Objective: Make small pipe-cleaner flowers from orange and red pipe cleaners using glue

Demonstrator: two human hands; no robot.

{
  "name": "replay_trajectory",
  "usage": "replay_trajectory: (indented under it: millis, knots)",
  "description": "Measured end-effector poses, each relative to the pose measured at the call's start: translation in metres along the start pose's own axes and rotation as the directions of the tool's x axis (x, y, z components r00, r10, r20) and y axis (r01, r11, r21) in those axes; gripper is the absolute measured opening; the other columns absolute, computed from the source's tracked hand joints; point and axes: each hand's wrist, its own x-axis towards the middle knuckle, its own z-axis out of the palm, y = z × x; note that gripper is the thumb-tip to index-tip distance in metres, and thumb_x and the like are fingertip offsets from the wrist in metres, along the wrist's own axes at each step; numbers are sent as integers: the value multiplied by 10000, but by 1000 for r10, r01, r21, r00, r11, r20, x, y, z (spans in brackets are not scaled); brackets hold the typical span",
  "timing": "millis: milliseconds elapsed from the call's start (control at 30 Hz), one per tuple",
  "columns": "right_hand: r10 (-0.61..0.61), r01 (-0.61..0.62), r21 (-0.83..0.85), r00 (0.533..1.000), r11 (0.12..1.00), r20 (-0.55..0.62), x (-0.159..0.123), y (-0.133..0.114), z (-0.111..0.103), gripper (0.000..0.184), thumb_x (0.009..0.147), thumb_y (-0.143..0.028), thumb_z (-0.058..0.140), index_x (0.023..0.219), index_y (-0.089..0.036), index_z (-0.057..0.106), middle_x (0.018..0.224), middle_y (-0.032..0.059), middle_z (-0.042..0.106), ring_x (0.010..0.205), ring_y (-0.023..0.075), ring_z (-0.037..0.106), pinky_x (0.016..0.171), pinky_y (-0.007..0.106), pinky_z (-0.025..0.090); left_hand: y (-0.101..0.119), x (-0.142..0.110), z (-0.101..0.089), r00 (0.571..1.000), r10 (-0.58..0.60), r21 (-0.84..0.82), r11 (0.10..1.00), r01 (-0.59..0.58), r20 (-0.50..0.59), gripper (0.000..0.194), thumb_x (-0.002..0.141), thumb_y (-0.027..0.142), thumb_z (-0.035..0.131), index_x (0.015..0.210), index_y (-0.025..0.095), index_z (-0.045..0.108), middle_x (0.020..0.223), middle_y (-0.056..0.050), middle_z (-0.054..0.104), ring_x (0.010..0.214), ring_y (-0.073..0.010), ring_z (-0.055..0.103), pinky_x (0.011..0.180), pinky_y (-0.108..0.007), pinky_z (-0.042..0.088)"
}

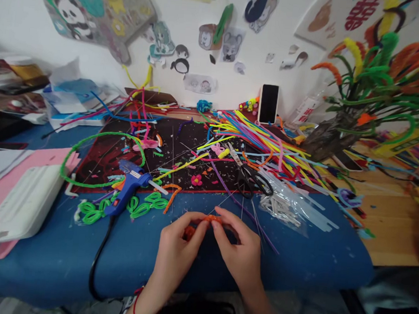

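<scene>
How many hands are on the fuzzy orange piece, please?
2: the left hand at the left of the fuzzy orange piece and the right hand at its right, both above the blue tabletop.

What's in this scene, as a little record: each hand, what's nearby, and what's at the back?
left hand: pinching an orange fuzzy piece
right hand: fingers on the same piece
left of the hands: blue glue gun, green looped pieces
right of the hands: black-handled scissors, purple stem
beyond: heap of colourful stems
near the wall: upright phone, screen dark
</scene>
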Motion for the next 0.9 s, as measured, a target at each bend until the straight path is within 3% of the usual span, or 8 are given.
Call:
replay_trajectory:
  millis: [133,400,533,667,767,900]
  knots:
    - [-63,65,-47,997,997,50,1,-2,1,183,892,-155,549,1000,-235,673,916,34,739,823,185,697,752,322,565,4,0,-1,999,32,16,999,-31,-8,123,880,251,581,887,210,696,776,5,722,614,-120,622,581,-201,463]
    - [-157,154,-124,988,980,-10,-7,-6,5,190,879,-97,545,917,-245,659,836,27,733,766,183,689,713,324,553,2,-2,1,999,35,7,999,-35,-12,116,873,219,571,859,199,684,751,-2,713,640,-139,635,595,-214,467]
    - [44,-43,13,995,999,-93,-8,-3,6,102,863,-161,593,896,-227,663,847,35,734,740,179,708,690,304,590,0,1,1,1000,6,-53,999,-6,12,144,875,260,580,935,215,703,841,-23,744,743,-168,679,666,-237,508]
    - [243,-211,219,962,953,-129,-6,1,7,43,840,-221,641,877,-204,654,812,29,723,686,167,715,649,279,606,0,3,0,998,-49,-94,994,53,46,227,869,299,588,1059,228,690,846,-32,749,581,-142,641,453,-206,445]
    - [258,-224,234,958,946,-123,-6,1,6,46,835,-235,649,864,-199,652,802,31,710,690,164,704,661,282,601,2,3,0,996,-52,-75,996,57,75,184,864,303,594,990,227,704,804,-27,738,473,-111,568,371,-195,363]
    - [230,-209,219,970,953,-79,-6,1,6,35,841,-233,641,853,-211,617,795,19,676,717,158,683,673,271,582,3,3,1,995,-31,-73,997,38,91,157,875,288,570,923,216,701,701,-8,683,528,-125,577,459,-204,406]
